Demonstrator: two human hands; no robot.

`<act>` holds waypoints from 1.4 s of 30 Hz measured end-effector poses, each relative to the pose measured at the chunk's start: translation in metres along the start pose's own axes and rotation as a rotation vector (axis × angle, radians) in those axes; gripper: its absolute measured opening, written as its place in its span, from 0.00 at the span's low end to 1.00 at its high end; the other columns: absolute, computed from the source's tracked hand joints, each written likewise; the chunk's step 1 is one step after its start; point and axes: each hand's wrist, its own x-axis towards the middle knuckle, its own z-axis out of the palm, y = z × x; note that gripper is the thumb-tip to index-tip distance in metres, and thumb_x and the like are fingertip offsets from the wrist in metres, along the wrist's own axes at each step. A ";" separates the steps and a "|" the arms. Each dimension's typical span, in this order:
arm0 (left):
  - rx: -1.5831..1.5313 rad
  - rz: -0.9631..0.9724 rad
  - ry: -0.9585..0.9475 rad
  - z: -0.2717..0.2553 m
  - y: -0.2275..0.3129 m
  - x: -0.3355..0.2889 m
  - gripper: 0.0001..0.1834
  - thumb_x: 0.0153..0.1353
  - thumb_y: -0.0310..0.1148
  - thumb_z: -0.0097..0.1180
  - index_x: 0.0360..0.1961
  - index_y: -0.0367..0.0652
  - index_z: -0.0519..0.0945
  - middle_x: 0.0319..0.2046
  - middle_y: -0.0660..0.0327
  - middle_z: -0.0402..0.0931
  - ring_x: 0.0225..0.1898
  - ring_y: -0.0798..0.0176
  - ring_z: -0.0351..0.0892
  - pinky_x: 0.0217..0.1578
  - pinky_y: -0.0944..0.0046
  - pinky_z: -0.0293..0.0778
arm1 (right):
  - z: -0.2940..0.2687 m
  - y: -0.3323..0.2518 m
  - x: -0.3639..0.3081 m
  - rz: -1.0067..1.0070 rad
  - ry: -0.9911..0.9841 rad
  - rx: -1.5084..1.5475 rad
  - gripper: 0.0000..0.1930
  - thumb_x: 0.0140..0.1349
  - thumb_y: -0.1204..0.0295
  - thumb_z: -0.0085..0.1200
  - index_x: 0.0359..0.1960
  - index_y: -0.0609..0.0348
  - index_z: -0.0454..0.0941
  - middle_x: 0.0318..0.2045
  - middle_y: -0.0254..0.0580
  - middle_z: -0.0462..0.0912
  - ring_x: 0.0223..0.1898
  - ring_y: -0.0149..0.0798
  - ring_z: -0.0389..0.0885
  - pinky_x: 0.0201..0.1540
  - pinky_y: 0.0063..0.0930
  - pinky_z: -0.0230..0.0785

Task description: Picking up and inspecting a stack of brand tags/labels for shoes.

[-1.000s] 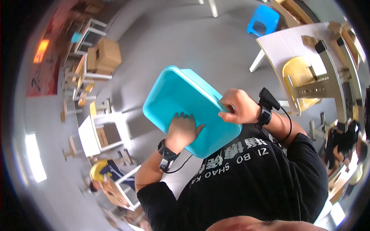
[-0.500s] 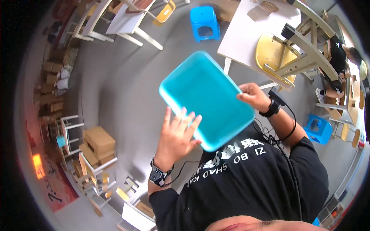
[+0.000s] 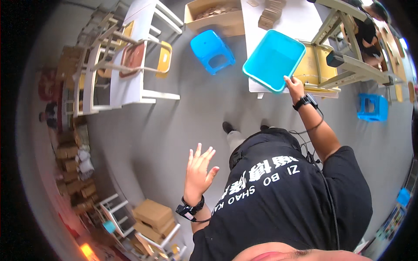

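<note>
An empty turquoise plastic tub hangs at the near edge of a white table. My right hand grips it by its lower right rim, thumb over the edge. Whether the tub touches the tabletop I cannot tell. My left hand is held out over the floor, away from the tub, with fingers spread and nothing in it. On the table beyond the tub lie stacked brown flat pieces.
Left of the table stand a blue stool and a cardboard box of brown pieces. A yellow chair rests upturned at the table's right. Another white table with chairs is at the left. A person sits far right.
My right hand has carried the tub forward, from in front of my body to the table's edge. My left hand has let go of the tub's side and dropped back.
</note>
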 end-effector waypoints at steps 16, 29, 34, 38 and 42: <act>0.112 0.423 -0.310 -0.141 -0.165 0.230 0.31 0.67 0.45 0.60 0.66 0.40 0.73 0.71 0.48 0.66 0.76 0.37 0.55 0.73 0.37 0.51 | 0.152 0.028 0.052 0.351 0.417 0.451 0.22 0.68 0.58 0.63 0.49 0.70 0.80 0.41 0.46 0.87 0.38 0.38 0.88 0.44 0.32 0.84; 0.045 0.652 -0.600 -0.125 -0.129 0.401 0.33 0.63 0.37 0.63 0.69 0.42 0.70 0.75 0.50 0.60 0.78 0.41 0.49 0.75 0.40 0.49 | 0.192 -0.019 0.019 0.631 0.298 0.709 0.24 0.68 0.55 0.62 0.51 0.66 0.79 0.41 0.44 0.87 0.41 0.39 0.88 0.45 0.33 0.82; 0.051 0.806 -0.750 -0.125 -0.119 0.483 0.34 0.63 0.37 0.63 0.69 0.43 0.70 0.75 0.51 0.59 0.78 0.41 0.49 0.75 0.41 0.49 | 0.201 0.034 0.028 0.551 0.531 0.724 0.23 0.70 0.54 0.60 0.45 0.67 0.80 0.34 0.41 0.85 0.31 0.36 0.86 0.35 0.30 0.79; 0.056 0.916 -0.849 -0.119 -0.121 0.552 0.34 0.63 0.37 0.63 0.70 0.43 0.70 0.76 0.51 0.59 0.78 0.40 0.49 0.75 0.41 0.49 | 0.213 0.031 0.038 0.460 0.681 0.574 0.22 0.73 0.55 0.57 0.42 0.67 0.79 0.32 0.40 0.84 0.29 0.34 0.84 0.34 0.29 0.78; 0.110 1.022 -0.909 -0.116 -0.131 0.636 0.33 0.65 0.39 0.62 0.69 0.44 0.70 0.74 0.49 0.61 0.78 0.40 0.50 0.74 0.43 0.51 | 0.225 0.047 0.039 0.459 0.886 0.386 0.19 0.73 0.56 0.57 0.40 0.65 0.76 0.31 0.37 0.80 0.31 0.30 0.81 0.35 0.30 0.79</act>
